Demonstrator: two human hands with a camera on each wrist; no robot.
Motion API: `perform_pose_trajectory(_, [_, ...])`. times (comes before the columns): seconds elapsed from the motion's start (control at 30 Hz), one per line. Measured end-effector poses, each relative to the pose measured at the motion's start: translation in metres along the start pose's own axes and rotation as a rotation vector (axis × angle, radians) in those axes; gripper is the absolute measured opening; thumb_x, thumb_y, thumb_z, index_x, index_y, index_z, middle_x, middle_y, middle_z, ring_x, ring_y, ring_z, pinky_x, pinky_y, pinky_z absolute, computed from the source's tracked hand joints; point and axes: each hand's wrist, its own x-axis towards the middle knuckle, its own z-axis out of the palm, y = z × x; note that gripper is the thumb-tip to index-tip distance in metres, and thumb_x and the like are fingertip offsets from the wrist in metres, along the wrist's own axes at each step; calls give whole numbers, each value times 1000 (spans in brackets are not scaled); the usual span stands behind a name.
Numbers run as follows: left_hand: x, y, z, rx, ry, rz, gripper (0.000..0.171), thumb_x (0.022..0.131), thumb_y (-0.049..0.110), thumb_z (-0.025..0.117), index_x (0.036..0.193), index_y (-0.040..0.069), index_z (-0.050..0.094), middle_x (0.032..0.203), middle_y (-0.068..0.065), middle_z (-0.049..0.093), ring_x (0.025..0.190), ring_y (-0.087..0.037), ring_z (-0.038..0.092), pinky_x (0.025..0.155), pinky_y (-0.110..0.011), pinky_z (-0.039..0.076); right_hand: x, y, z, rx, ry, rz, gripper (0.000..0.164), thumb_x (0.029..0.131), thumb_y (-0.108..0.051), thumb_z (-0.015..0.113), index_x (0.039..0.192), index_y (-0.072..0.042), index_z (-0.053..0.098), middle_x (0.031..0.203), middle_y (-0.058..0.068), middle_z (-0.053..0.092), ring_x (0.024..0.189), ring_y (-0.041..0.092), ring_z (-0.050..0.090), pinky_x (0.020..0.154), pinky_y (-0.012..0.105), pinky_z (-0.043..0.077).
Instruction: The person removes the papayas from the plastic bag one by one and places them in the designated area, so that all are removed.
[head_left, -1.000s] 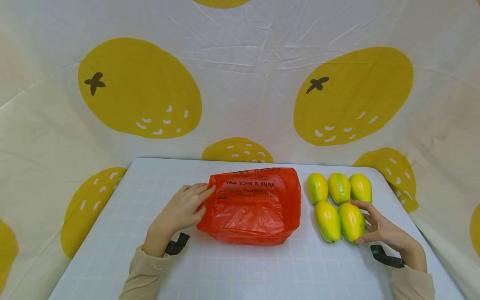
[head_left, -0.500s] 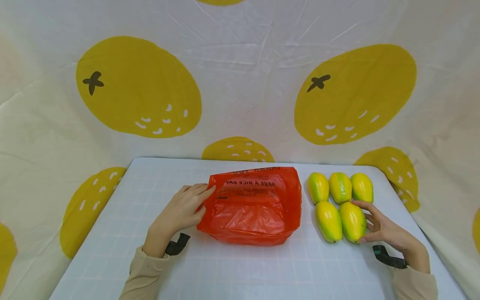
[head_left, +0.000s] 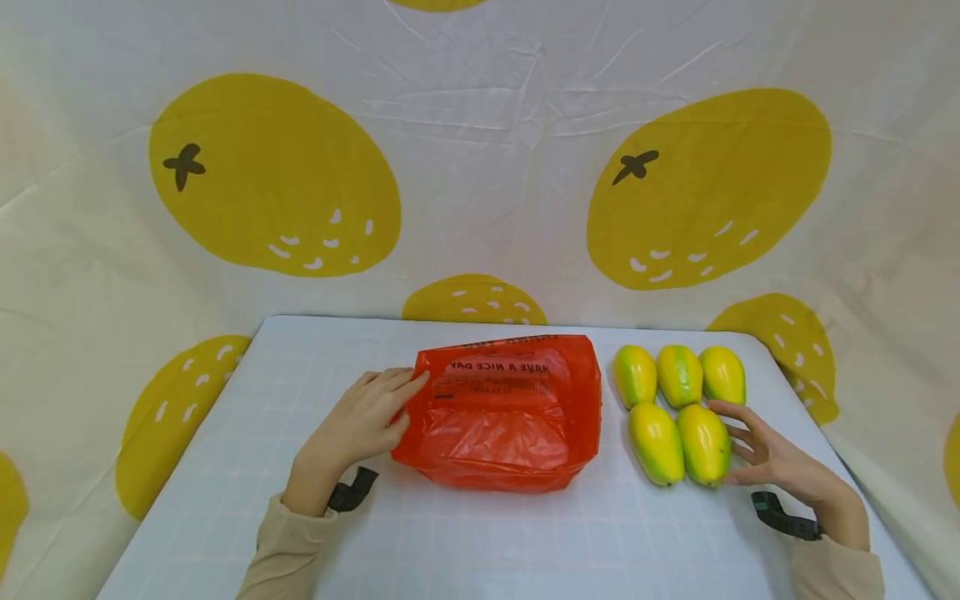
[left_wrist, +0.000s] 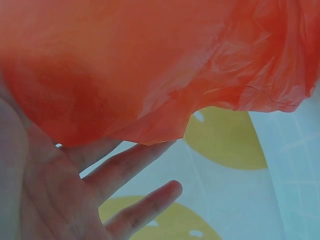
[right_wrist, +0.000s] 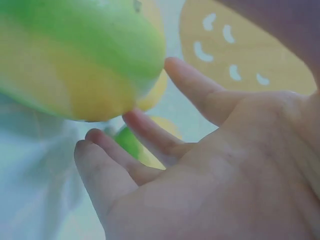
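A red plastic bag [head_left: 495,433] lies in the middle of the table with its mouth spread toward me. My left hand [head_left: 363,421] touches the left side of its rim. The left wrist view shows that hand's fingers [left_wrist: 150,202] fairly straight, with the red film hiding some of them. Right of the bag, several yellow-green mangoes sit in two rows. My right hand [head_left: 776,458] is beside the front right mango [head_left: 703,446], its fingers spread and loosely bent. In the right wrist view a fingertip [right_wrist: 172,62] lies at the edge of a mango [right_wrist: 85,60]; contact is unclear.
In the back row are a left mango [head_left: 634,377], a middle one and a right mango [head_left: 722,375]. The other front mango [head_left: 656,444] stands nearer the bag. A pale checked tabletop [head_left: 480,550] ends at a fruit-patterned cloth [head_left: 495,192] behind.
My right hand has shifted slightly to the right, a little away from the front right mango. My left hand, the bag and the mangoes hold their places.
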Motion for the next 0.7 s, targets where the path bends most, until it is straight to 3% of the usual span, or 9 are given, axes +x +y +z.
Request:
perform_pose_trajectory(0.2, [2,0,-2,-1,1,3,53,83,6,62,135,1,60,131,-17,62,121,-35,56,98,-56,46,0,-8,-1,-16,16,15,85,85,2,67,153,-3,17,153,1,23,123,-15,35,92,18,45])
perform_pose_trajectory(0.4, [1,-1,-1,-4,-7,-7,53,83,6,63,136,1,59,131,-18,61,121,-35,56,98,-57,45,-3,-13,-2,-58,55,-41,81,88,7,63,154,-1,16,151,-6,28,124,-17,35,94,11,39])
perform_pose_trajectory(0.57, [-2,-1,-1,3,5,3,52,83,8,63,135,1,60,130,-17,62,119,-35,58,97,-56,46,-6,-16,1,-98,149,-80,72,90,11,59,152,0,23,146,-7,35,124,-15,38,94,8,39])
perform_pose_trajectory(0.7, [-3,0,-2,4,12,16,52,84,9,63,135,2,60,129,-17,62,118,-34,58,97,-56,46,-7,-22,1,-130,269,-115,62,91,13,57,147,5,31,145,6,39,126,-6,42,94,7,38])
